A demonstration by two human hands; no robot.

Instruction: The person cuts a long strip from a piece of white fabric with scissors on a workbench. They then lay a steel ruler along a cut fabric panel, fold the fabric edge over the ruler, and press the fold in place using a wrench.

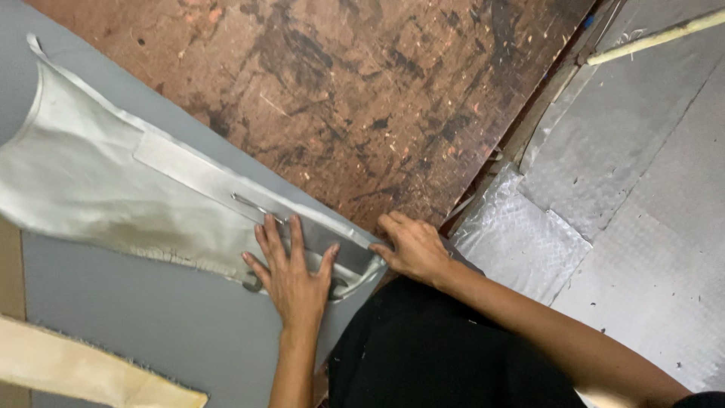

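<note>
Pressing-flat stage, by the look of it: left hand (293, 276) spread wide, palm down, fingers splayed across the near end of the pale grey lining piece (83, 181) where it overlaps the grey fabric sheet (151, 325). Nothing gripped; pinning by weight alone. Under the palm and thumb, dark rounded loops, probably handles of scissors (336, 287), mostly hidden, with a thin metal strip (253, 204) running away beyond the fingertips, possibly the blade, though not clear enough to say.

Right hand (411, 248) just beside the left, to its right, fingers curled over the corner edge of the grey fabric sheet, pinching or tugging it taut; grip partly hidden, so hold on the cloth likely but not certain.

Lining piece stretching away from the left hand toward the far left, glossy and wrinkled, frayed along its lower edge.

Beyond both hands, worn brown board (362, 83). Right of the right hand, silvery foil-faced sheeting (634, 174). Below left of the left hand, a cream strip of cloth (83, 370).

Next move, judged from this: edges kept aligned and cloth held taut under the flat palm, no slipping of the slick lining before any shift of either hand.
</note>
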